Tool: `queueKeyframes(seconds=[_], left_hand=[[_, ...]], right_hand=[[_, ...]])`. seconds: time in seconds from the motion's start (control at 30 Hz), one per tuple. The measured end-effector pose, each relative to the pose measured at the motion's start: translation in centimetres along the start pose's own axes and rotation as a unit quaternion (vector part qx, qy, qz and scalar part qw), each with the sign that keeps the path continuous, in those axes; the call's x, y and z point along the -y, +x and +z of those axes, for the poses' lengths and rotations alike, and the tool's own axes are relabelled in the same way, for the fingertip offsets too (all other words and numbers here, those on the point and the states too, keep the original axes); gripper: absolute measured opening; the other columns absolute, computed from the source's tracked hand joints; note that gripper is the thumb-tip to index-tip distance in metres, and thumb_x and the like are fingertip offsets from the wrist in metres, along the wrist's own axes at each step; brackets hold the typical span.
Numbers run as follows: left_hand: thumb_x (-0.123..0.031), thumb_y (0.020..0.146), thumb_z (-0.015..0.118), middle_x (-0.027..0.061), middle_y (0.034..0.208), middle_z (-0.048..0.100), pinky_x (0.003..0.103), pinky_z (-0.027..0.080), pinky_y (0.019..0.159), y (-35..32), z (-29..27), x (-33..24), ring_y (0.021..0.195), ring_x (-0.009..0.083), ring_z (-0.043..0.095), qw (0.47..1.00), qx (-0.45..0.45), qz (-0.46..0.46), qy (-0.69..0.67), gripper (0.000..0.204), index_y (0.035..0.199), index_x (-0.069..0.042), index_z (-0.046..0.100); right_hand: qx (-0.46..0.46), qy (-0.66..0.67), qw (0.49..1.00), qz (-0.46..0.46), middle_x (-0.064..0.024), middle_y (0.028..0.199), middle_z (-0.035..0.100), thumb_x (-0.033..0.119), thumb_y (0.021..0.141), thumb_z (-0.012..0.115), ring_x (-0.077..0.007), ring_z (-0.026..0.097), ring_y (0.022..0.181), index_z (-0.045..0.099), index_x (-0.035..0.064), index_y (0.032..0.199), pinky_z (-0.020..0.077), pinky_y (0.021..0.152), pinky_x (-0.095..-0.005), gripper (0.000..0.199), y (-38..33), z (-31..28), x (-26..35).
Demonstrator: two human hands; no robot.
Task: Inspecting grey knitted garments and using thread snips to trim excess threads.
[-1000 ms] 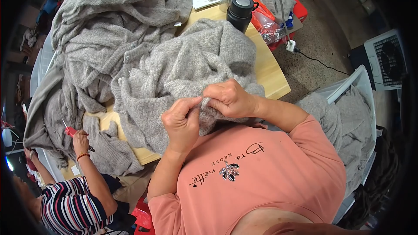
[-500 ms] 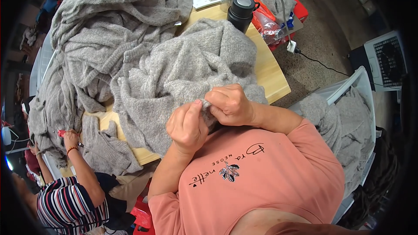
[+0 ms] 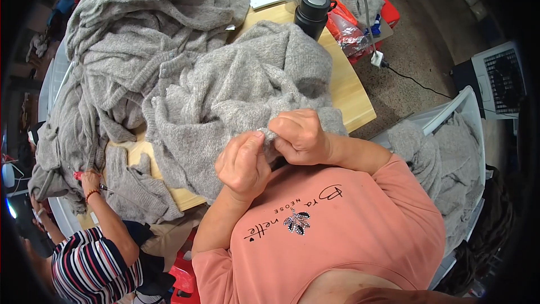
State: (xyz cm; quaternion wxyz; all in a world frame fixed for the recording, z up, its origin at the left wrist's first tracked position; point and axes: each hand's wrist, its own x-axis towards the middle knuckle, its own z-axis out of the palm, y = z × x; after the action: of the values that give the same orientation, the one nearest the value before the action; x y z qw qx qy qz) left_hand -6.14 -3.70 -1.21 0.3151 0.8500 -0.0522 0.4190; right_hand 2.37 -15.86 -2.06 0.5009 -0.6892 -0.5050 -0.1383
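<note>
A grey knitted garment [image 3: 225, 84] lies bunched over the near part of the table and hangs toward me. Both hands pinch its near edge, close in front of my chest. My left hand [image 3: 244, 164] is closed, thumb and forefinger pressed on the knit. Right beside it my right hand [image 3: 301, 137] is closed too, its curled fingers gripping the same edge. A small fold of the knit shows between the two hands. Whether a needle or thread is there is too small to make out.
More grey knitwear [image 3: 140, 17] is heaped at the far left. A black flask [image 3: 311, 16] stands behind the garment on the wooden table [image 3: 351, 98]. At right is a plastic bin [image 3: 475, 135] of grey knits. A co-worker in a striped top [image 3: 95, 262] handles knitwear at left.
My hands stay almost in place, still pinching the knit, with only a slight shift. The co-worker's left hand has moved up onto the grey knitwear.
</note>
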Motion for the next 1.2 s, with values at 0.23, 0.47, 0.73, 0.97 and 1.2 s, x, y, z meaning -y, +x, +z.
queueKeyframes(seconds=[0.23, 0.47, 0.73, 0.97, 1.2], left_hand=[[0.009, 0.067, 0.057, 0.0136, 0.071, 0.059, 0.028, 0.045, 0.045, -0.5, -0.1, 0.0, 0.055, 0.0224, 0.057, 0.993, 0.019, 0.092, 0.070, 0.018, 0.085, 0.002, 0.056], [0.007, 0.064, 0.056, 0.0127, 0.069, 0.058, 0.028, 0.044, 0.044, -0.1, 0.0, -1.1, 0.049, 0.0228, 0.055, 1.000, -0.008, 0.005, -0.005, 0.022, 0.086, 0.001, 0.057], [0.007, 0.063, 0.052, 0.0079, 0.083, 0.061, 0.025, 0.046, 0.060, 0.3, -1.5, 1.4, 0.070, 0.0130, 0.057, 0.703, 0.245, -0.418, -0.521, 0.040, 0.103, 0.001, 0.055], [0.002, 0.060, 0.057, 0.0129, 0.071, 0.057, 0.032, 0.046, 0.055, 2.9, 4.8, 2.9, 0.062, 0.0298, 0.058, 0.908, 0.328, 0.253, 0.059, 0.040, 0.099, -0.003, 0.056], [0.008, 0.050, 0.058, 0.0118, 0.082, 0.061, 0.030, 0.049, 0.064, 12.4, 2.6, -0.5, 0.070, 0.0250, 0.060, 0.967, 0.029, 0.159, -0.197, 0.046, 0.096, 0.001, 0.057]], right_hand=[[0.013, 0.018, 1.000, -0.005, -0.0085, 0.055, 0.045, -0.001, 0.057, 0.057, -0.0257, 0.048, 0.045, 0.049, 0.0020, 0.070, 0.0372, 0.041, -0.0338, 0.016, 0.4, 0.6, -0.6], [-0.062, 0.004, 0.993, -0.102, -0.0092, 0.062, 0.050, 0.003, 0.060, 0.058, -0.0251, 0.049, 0.048, 0.052, -0.0003, 0.081, 0.0393, 0.042, -0.0331, 0.022, -0.1, -0.4, -0.9], [0.079, 0.186, 0.973, -0.111, -0.0098, 0.064, 0.053, -0.002, 0.065, 0.055, -0.0237, 0.052, 0.049, 0.054, -0.0022, 0.081, 0.0397, 0.042, -0.0315, 0.016, -1.6, -5.0, 0.3], [0.182, 0.269, 0.942, -0.080, -0.0082, 0.063, 0.052, -0.004, 0.065, 0.054, -0.0210, 0.050, 0.048, 0.056, -0.0018, 0.076, 0.0381, 0.041, -0.0292, 0.011, -2.7, -6.6, 4.5], [0.204, 0.104, 0.958, 0.170, -0.0093, 0.073, 0.053, 0.015, 0.069, 0.064, -0.0268, 0.054, 0.062, 0.054, 0.0027, 0.082, 0.0426, 0.053, -0.0341, 0.020, -8.5, -8.6, 9.5]])
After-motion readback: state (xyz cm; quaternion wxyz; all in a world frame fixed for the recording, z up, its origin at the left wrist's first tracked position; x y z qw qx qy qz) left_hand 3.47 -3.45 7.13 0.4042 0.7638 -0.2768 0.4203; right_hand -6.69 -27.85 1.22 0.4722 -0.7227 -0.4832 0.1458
